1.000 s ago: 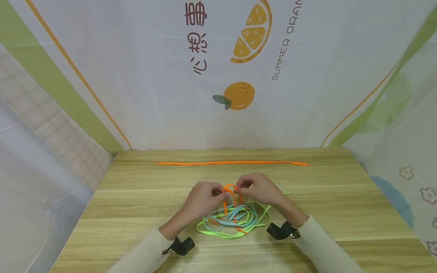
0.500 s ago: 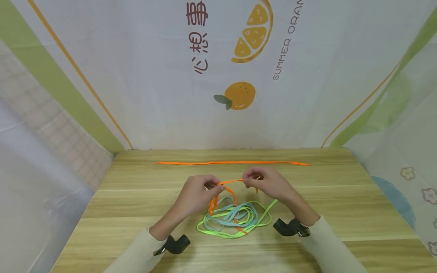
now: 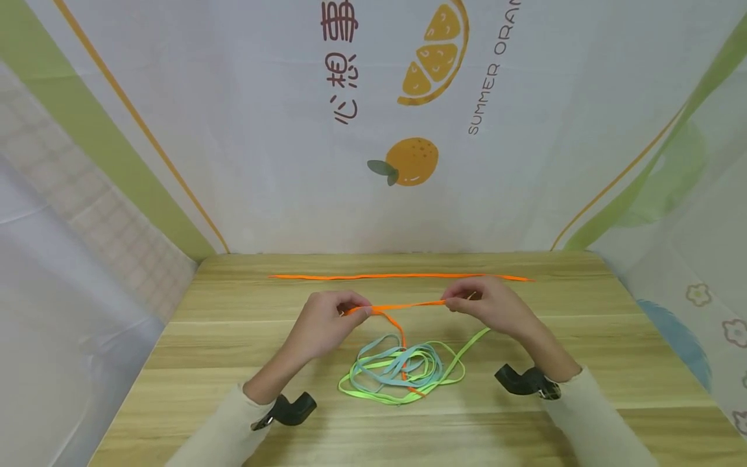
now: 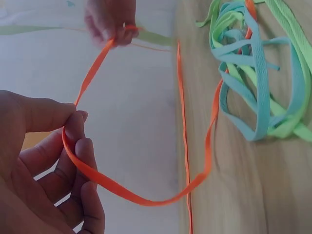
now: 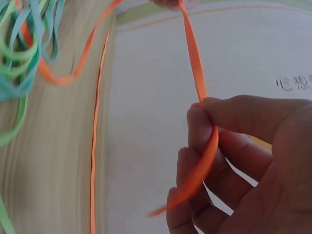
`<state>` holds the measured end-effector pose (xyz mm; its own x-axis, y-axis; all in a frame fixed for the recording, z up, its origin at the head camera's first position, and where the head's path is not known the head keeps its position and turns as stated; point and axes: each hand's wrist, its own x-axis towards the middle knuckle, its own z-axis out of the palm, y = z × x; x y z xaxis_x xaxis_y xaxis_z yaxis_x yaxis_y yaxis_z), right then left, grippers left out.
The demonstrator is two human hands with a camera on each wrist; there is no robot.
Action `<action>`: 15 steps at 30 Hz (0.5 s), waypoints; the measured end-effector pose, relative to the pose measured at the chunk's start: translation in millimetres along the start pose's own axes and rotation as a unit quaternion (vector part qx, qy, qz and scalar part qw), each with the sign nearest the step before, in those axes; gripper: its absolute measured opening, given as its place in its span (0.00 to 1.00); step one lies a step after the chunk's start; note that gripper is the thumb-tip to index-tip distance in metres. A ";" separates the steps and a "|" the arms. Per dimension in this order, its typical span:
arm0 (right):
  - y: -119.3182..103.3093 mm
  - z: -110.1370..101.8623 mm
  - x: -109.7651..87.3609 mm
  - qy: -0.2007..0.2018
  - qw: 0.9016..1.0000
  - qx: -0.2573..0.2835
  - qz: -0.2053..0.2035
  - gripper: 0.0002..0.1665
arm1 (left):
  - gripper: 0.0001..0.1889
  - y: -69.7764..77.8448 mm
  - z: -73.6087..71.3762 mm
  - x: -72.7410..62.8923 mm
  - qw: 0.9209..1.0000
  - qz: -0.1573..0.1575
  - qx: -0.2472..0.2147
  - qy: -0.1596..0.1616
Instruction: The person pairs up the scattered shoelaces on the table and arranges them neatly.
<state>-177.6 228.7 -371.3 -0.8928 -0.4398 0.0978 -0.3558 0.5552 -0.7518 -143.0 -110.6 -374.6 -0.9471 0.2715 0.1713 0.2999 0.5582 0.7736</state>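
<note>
Two bare hands reach over the wooden tabletop [image 3: 192, 363], forearms angled forward, wrists apart. The left hand [image 3: 323, 324] pinches a flat orange lace [image 3: 403, 306] between thumb and fingers; the right hand [image 3: 496, 305] pinches it near one end, so it stretches nearly level between them. Beyond the left hand, it droops into one tangle of blue and green laces [image 4: 263, 92], too intertwined to count. A second orange lace [image 3: 397, 275], lying almost straight near the far edge, makes two.
</note>
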 end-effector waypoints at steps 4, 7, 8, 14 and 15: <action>9.5 -13.4 -8.9 0.016 1.000 -0.021 0.015 0.04 | 0.03 -3.1 -5.0 0.6 1.000 -0.004 0.000 0.002; 16.4 -23.6 -15.8 0.028 0.999 -0.025 0.029 0.07 | 0.04 -6.4 -7.8 0.8 1.000 -0.005 0.007 0.004; 18.3 -27.0 -18.3 0.033 0.999 -0.023 0.034 0.08 | 0.04 -7.6 -8.9 0.8 1.000 -0.005 0.007 0.005; 35.6 -47.5 -31.2 0.056 0.994 -0.013 0.090 0.13 | 0.04 -14.6 -15.9 -0.7 1.000 -0.011 -0.002 0.011; 40.0 -50.5 -32.8 0.058 0.993 -0.011 0.099 0.14 | 0.04 -15.8 -17.0 -1.1 1.000 -0.012 -0.004 0.011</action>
<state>-176.6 301.0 -371.7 -0.9712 -0.2369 0.0260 -0.1756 0.6377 -0.7500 -148.6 -133.1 -376.6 -0.9562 0.2409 0.1665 0.2769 0.5586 0.7819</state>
